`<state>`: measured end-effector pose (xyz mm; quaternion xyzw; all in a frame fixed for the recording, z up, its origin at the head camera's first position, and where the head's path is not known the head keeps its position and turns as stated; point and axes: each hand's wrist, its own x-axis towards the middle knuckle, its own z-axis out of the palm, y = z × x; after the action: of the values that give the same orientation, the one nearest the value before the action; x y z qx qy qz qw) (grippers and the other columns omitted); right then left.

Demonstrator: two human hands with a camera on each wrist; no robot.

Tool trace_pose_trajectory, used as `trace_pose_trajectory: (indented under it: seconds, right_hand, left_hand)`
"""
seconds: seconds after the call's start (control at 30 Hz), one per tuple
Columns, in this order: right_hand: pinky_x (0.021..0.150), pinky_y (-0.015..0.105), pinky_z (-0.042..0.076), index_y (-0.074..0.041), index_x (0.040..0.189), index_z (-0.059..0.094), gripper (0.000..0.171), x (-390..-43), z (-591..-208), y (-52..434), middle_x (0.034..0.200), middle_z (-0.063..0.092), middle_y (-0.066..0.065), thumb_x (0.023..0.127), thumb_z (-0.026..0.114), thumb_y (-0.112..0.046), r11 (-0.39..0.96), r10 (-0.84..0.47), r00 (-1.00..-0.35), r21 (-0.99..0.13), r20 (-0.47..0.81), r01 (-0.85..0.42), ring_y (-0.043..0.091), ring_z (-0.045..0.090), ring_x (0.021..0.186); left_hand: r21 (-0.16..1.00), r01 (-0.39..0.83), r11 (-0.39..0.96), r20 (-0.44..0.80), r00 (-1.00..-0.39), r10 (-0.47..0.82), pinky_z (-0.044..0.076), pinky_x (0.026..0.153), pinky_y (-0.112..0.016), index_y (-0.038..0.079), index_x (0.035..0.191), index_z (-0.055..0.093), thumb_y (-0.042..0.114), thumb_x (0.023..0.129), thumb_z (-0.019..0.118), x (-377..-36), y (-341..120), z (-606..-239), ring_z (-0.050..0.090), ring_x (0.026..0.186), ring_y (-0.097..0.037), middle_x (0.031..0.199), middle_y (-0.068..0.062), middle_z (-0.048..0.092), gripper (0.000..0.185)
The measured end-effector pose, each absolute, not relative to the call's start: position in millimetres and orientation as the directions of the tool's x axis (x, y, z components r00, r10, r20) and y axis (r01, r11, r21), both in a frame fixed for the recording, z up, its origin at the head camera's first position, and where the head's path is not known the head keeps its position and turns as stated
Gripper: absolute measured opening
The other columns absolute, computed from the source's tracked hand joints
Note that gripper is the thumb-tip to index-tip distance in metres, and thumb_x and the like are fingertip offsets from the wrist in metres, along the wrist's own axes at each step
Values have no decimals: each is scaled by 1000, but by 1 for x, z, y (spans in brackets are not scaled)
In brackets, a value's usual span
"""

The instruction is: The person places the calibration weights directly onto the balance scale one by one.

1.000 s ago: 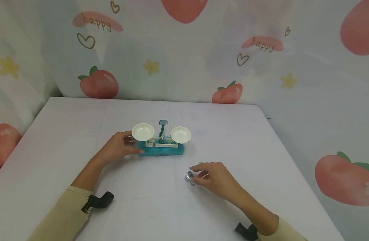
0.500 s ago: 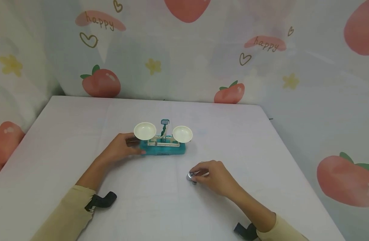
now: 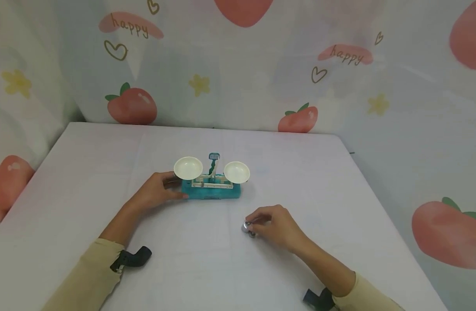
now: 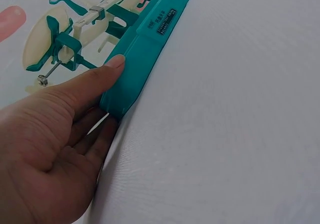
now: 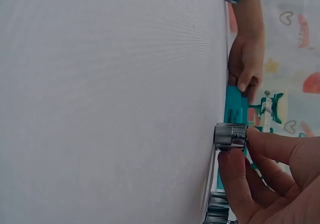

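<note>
A teal balance scale (image 3: 211,193) with two white pans stands on the table. My left hand (image 3: 153,190) holds the left end of its base, and in the left wrist view the thumb (image 4: 102,77) lies on the front face with the other fingers at the end. In front of the scale and to its right, my right hand (image 3: 278,226) pinches the top of a shiny metal weight (image 5: 230,135) between thumb and fingers. The weight appears to stand on the table. Beside it is a smaller metal weight (image 3: 252,234), partly hidden by the fingers.
More metal weights (image 5: 217,206) stand near the right hand in the right wrist view. A white cloth covers the table (image 3: 175,268). Behind it hangs a backdrop (image 3: 238,65) printed with peaches, hearts and flowers.
My right thumb and fingers have come together on the metal weight's top. The left hand keeps its hold on the scale. The head view has shifted slightly.
</note>
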<state>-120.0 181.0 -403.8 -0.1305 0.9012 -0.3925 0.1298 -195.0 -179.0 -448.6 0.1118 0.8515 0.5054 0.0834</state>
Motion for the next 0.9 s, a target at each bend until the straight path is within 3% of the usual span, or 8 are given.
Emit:
trace_pose_trajectory:
  seconds: [0.13,0.3,0.47,0.9]
  right_hand:
    - [84,39,52,-22,96,81,14,-122,-404,181,93,75,-12,89,82,-9,654,-322,-937,-747,-135,-117,13,65,96]
    - [93,40,53,-21,95,79,16,-123,-408,180,105,75,-10,88,82,-7,638,-349,-933,-750,-82,-173,14,66,106]
    - [85,30,59,-19,93,77,18,-122,-412,180,114,73,-5,87,82,-2,606,-400,-916,-749,2,-267,13,67,106]
    - [85,29,59,-16,92,75,18,-118,-405,175,116,72,-1,88,79,2,609,-415,-907,-722,62,-328,12,68,98]
  left_hand:
    - [880,111,461,-26,-960,280,44,111,-52,1,145,56,16,81,91,-195,-180,-447,54,135,-37,144,-17,59,75]
    - [892,120,437,-15,-955,295,45,111,-50,1,145,57,14,81,91,-196,-181,-448,54,135,-37,145,-16,59,74]
    - [892,126,434,-10,-954,299,44,111,-50,0,145,57,12,81,90,-195,-181,-447,54,134,-37,145,-17,59,74]
    - [889,119,442,-20,-955,297,44,112,-50,1,146,55,13,81,90,-195,-180,-449,54,135,-36,145,-17,58,75]
